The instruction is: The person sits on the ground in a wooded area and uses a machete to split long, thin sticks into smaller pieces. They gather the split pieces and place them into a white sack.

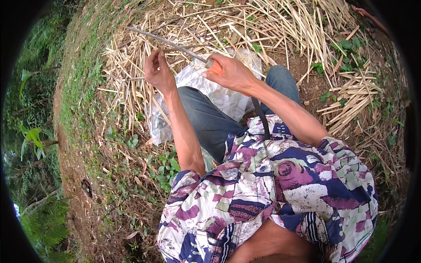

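My right hand (231, 74) is wrapped round the orange handle (215, 67) of a long, thin-bladed knife. The grey blade (164, 41) points away to the upper left, past the fingers of my left hand (158, 73). Between the thumb and fingertips of that hand is one end of a thin brown stick (195, 46). The stick runs to the right and crosses the blade; whether the two touch, I cannot tell. Below both hands, clear plastic sheeting (206, 85) lies crumpled around my legs in blue jeans (206, 116).
Many split pale sticks (298, 26) are strewn on the ground ahead. Another bunch of sticks (353, 105) lies at the right. A grassy dirt slope (83, 105) and green bushes (26, 127) are on the left. Low leafy plants (166, 168) grow near my left elbow.
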A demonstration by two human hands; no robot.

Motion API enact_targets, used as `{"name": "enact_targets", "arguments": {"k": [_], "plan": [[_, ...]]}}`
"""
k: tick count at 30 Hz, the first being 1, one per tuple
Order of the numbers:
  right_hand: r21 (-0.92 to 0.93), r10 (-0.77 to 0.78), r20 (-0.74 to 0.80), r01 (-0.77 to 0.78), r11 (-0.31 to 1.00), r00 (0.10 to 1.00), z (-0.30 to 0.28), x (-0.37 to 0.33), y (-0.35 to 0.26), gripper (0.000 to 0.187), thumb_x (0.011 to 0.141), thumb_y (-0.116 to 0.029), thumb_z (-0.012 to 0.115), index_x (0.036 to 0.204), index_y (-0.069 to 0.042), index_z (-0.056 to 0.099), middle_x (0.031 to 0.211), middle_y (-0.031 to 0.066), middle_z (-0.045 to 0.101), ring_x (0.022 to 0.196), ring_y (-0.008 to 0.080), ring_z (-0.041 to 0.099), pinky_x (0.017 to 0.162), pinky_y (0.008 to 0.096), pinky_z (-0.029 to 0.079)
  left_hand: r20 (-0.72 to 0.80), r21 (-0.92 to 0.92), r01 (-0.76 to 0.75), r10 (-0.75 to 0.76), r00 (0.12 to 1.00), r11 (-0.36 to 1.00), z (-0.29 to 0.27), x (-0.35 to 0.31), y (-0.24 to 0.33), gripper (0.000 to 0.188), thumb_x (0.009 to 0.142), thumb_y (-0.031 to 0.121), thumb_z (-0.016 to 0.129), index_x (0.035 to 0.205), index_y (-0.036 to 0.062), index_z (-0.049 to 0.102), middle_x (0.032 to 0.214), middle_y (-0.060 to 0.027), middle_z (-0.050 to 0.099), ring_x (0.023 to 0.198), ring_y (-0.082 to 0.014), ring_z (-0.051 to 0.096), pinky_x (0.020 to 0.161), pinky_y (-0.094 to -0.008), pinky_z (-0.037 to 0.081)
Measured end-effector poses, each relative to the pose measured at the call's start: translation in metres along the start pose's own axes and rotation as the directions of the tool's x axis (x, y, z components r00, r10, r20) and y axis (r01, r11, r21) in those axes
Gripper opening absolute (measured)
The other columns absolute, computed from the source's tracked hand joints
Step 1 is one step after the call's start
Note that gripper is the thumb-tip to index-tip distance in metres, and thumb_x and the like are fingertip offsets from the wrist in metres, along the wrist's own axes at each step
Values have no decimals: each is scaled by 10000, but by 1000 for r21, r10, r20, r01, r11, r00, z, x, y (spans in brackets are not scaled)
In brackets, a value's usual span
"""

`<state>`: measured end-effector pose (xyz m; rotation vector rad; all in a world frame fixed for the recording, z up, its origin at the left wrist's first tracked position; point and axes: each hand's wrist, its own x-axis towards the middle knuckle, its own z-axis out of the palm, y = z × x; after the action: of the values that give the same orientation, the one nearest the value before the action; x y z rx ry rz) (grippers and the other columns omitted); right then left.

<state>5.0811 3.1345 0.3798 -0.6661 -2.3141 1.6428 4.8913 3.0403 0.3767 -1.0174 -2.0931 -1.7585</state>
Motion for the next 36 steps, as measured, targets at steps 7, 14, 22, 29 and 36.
{"name": "enact_targets", "arguments": {"k": [7,14,22,29,36], "plan": [[-17,-53,5,53,998,999,10,14,2,489,785,-428,625,1018,-7,540,739,144,588,675,267,568,632,369,432,40,130,-152,148,988,980,-1,-1,0,131,799,9,637,929,3,655,843,-91,633,708,-132,598,612,-234,488],[-48,7,42,-5,999,999,11,17,19,456,773,-420,631,983,-24,545,780,165,601,720,294,588,679,392,449,43,90,-187,183,982,978,-2,-2,-18,141,783,-6,649,923,11,660,874,-106,643,768,-172,620,665,-268,514],[-43,-11,-15,10,999,1000,14,19,54,442,693,-389,629,1021,-104,547,823,163,630,782,331,613,686,445,488,33,157,-222,220,975,962,13,-5,-12,118,836,29,613,929,-43,625,847,-132,639,767,-193,609,668,-292,516],[-84,-35,-82,28,996,996,13,23,70,491,718,-367,595,1119,-92,522,850,190,630,770,357,617,686,446,486,20,243,-253,256,966,936,27,6,-5,125,841,56,619,932,-29,630,869,-110,630,764,-184,592,642,-291,501],[-103,77,-89,-86,991,993,11,36,97,352,697,-299,578,967,-76,546,791,190,622,752,371,613,647,469,473,3,193,-201,204,979,960,36,12,7,177,875,102,583,959,-51,613,896,-142,609,813,-216,587,710,-315,502]]}}
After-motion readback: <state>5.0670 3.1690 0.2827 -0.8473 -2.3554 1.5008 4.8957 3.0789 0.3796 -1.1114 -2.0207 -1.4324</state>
